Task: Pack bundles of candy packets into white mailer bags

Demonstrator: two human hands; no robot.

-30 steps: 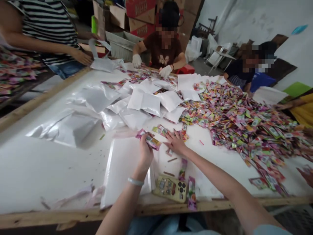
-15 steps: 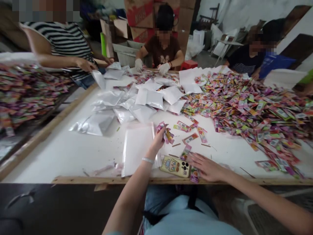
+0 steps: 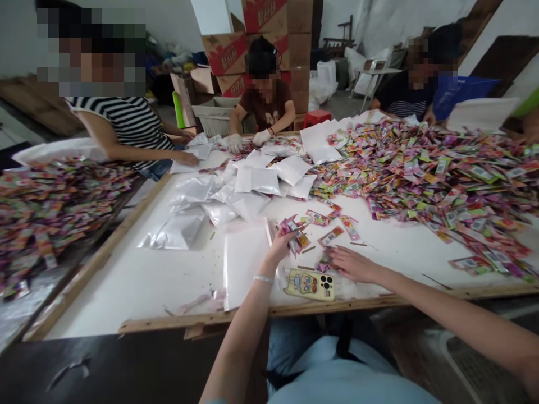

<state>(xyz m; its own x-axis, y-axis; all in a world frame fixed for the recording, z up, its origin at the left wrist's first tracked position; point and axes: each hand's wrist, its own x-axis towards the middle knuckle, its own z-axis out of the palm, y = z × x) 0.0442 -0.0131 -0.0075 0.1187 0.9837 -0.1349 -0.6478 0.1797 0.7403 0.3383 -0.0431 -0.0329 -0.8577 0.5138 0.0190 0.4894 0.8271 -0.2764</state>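
Observation:
My left hand (image 3: 281, 246) is closed around a small bunch of colourful candy sachets (image 3: 300, 238), held just over the right edge of a flat white pouch (image 3: 246, 264). To its right, my right hand (image 3: 351, 264) is low on the table, its fingertips on a couple of sachets (image 3: 323, 265); the thumb is partly hidden. A yellow phone with a cartoon case (image 3: 309, 284) lies just below these sachets. Several loose sachets (image 3: 330, 235) are scattered beyond my hands.
A large heap of sachets (image 3: 442, 174) covers the table's right side. Filled silvery-white pouches (image 3: 252, 179) are piled at the middle left. Another sachet heap (image 3: 63, 207) lies far left. Co-workers sit across, one with gloved hands (image 3: 248, 140). A wooden strip (image 3: 379, 297) edges the table.
My right hand has drawn the sachet below it up to the other one beside the phone. My left hand keeps its bunch. The left co-worker's hand has lowered a pouch to the table.

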